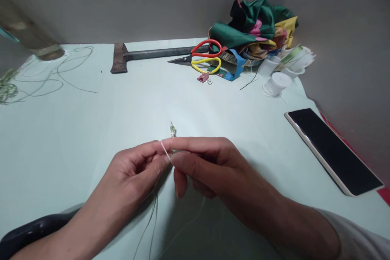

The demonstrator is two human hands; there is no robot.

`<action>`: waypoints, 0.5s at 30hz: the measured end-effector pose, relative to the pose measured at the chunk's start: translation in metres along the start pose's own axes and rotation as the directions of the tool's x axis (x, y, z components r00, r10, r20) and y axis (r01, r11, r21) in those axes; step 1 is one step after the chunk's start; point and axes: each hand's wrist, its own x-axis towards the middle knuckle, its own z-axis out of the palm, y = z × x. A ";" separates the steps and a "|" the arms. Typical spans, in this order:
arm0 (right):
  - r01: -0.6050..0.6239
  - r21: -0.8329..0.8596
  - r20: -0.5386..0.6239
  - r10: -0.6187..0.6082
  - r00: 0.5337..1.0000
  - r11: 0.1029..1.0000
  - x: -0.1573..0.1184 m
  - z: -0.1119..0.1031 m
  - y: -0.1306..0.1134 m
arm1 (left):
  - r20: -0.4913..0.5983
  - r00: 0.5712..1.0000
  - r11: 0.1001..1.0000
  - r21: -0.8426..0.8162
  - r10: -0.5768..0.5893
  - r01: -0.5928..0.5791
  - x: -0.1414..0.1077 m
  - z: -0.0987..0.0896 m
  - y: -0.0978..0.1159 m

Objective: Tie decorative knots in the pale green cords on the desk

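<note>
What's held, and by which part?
A green-and-white knotted cord, between left hand and right hand, gripped behind its protruding end; each hand's exact grip is hidden.

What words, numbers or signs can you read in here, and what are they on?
None: I can't read any word, label, brand, number or sign.
The phone has a dark screen with no letters showing.
The white spool and the scissors show no readable writing; any tiny marks would be too small to read.
</note>
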 end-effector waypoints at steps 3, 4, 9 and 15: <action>0.026 -0.202 -0.040 -0.035 0.999 0.979 0.002 -0.001 0.005 | 0.015 1.000 1.000 -0.012 0.016 -0.016 -0.001 -0.001 -0.003; 0.033 -0.298 -0.049 -0.050 0.998 0.954 0.003 -0.001 0.008 | -0.010 1.000 1.000 0.005 0.025 -0.025 -0.002 -0.001 -0.004; 0.090 -0.674 0.028 -0.096 0.995 0.734 0.003 -0.002 0.020 | -0.085 0.989 0.973 0.204 0.124 -0.105 -0.008 -0.002 -0.004; 0.101 -0.833 0.051 -0.106 0.993 0.544 0.008 0.002 0.016 | -0.120 0.982 0.975 0.188 0.145 -0.121 -0.005 0.000 -0.004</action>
